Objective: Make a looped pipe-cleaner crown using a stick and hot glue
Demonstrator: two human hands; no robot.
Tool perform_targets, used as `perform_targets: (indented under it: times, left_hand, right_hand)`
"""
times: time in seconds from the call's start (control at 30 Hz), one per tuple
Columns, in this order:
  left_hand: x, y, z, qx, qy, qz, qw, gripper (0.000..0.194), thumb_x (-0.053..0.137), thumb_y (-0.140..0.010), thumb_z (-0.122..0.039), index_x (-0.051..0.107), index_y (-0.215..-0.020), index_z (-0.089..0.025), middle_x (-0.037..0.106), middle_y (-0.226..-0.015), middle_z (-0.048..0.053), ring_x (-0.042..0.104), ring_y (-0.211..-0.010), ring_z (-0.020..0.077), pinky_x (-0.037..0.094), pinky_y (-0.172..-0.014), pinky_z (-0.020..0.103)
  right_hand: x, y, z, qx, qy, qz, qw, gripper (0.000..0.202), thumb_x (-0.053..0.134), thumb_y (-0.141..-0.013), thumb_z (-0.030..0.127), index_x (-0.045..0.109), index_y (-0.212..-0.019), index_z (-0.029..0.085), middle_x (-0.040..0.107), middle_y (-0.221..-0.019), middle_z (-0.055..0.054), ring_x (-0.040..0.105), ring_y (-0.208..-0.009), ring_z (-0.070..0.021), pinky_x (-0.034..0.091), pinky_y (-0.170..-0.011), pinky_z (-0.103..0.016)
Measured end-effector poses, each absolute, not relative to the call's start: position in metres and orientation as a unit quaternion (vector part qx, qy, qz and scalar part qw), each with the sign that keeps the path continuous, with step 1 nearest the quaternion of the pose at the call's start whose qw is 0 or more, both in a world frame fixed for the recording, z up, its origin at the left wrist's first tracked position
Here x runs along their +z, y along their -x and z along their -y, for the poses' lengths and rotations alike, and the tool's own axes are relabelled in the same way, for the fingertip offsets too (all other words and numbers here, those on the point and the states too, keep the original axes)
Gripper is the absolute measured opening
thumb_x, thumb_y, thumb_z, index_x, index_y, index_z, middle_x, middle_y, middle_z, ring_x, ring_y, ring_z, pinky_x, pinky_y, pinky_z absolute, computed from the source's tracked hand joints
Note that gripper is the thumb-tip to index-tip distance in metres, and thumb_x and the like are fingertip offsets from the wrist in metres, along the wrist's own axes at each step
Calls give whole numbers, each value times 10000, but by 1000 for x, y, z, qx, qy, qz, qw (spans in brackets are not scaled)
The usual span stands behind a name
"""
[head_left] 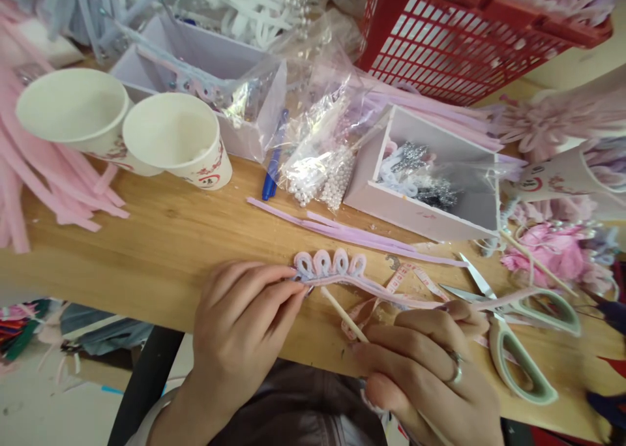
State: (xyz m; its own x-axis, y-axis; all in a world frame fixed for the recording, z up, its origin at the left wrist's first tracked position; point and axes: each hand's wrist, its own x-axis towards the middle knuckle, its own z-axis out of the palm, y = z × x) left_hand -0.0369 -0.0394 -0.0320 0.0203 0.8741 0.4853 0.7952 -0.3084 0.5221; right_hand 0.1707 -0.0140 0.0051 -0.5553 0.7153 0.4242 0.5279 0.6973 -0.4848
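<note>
My left hand [244, 322] pinches the left end of a pink and pale-blue chenille stem strip [331, 270] just above the table. Several upright loops stand in a row along its left part. The strip's straight tail runs right, past the fingers of my right hand [430, 361], which wears a ring. Those fingers are closed around a thin pale stick [345, 314], its tip pointing up-left under the loops. Beneath the tail, a pink measuring tape [398, 278] lies curled. Scissors [508, 328] with pale green handles lie open at the right, partly under the tail.
Lilac strips [352, 234] lie behind the loops. Farther back are paper cups [176, 133], a blue pen [274, 165], a bag of pearl beads [323, 165], an open box [425, 211] with trimmings and a red basket [450, 48]. Pink strips [53, 178] spread at left.
</note>
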Motion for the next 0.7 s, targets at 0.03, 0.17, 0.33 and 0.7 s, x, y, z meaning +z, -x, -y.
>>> perform_targets:
  times: [0.03,0.17,0.33,0.7]
  left_hand:
    - [-32,37,39,382,-713,-585,51,131,738,-838,-47,705,-866,-170,785,-877,50,716,-802,221,558,-777,417]
    - [-32,38,39,379,-717,-584,48,137,730,-847,-52,701,-874,-183,786,-879,41,721,-798,213,560,-762,406]
    - [-31,39,38,374,-725,-577,46,144,724,-854,-57,706,-884,-197,790,-877,30,724,-770,210,556,-769,413]
    - [-32,39,38,382,-731,-562,60,107,749,-835,-34,744,-855,-139,798,-868,71,702,-761,213,528,-777,430]
  right_hand:
    - [5,-170,14,146,359,871,302,339,540,-1032,390,714,-807,206,743,-697,31,599,-707,-143,407,-747,-345]
    - [2,-165,15,144,364,865,313,306,541,-1028,363,703,-829,197,736,-713,9,604,-743,-149,474,-771,-306]
    - [3,-166,13,142,358,872,303,249,569,-1015,351,696,-859,205,736,-734,0,615,-731,-162,489,-754,-307]
    - [-8,-158,22,139,417,829,345,328,533,-1030,390,696,-800,223,727,-701,26,619,-729,-151,433,-772,-340]
